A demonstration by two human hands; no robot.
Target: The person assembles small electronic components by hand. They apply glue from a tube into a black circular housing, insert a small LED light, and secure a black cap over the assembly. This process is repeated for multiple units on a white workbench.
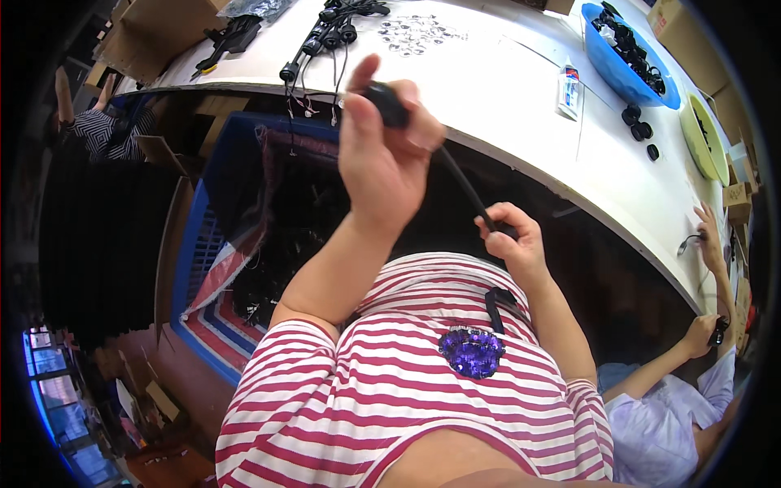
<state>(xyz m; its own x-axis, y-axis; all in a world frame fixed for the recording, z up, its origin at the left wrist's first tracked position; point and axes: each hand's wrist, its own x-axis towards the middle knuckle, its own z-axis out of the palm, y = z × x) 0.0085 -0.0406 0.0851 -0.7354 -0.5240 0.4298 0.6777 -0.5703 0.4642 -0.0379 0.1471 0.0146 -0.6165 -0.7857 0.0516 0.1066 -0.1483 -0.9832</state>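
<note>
- I am watching the left hand raised in front of the white desk, its grip closed around a black plug-like connector, thumb and forefinger pinching the body.
- The right hand is sitting lower, nearer the striped shirt than the desk, its grip closed on the black cable that is running down from the connector.
- The cable is looking smooth, round and stiff, stretching nearly straight between the two hands.
- In my judgement, doing this well is a matter of keeping the cable taut and straight and holding the connector by its body.
- Below the desk edge, a blue plastic crate is holding a dark tangle of similar leads, lined with striped woven cloth.
- On the desk, beyond the left hand, a bundle of finished black leads is lying with small clear parts just beside it.
- Farther along the desk, a blue bowl is holding black caps, a small glue bottle is lying near it, and a yellow-green bowl is sitting beyond.
- Another person's hands are working at the far end of the desk.
</note>
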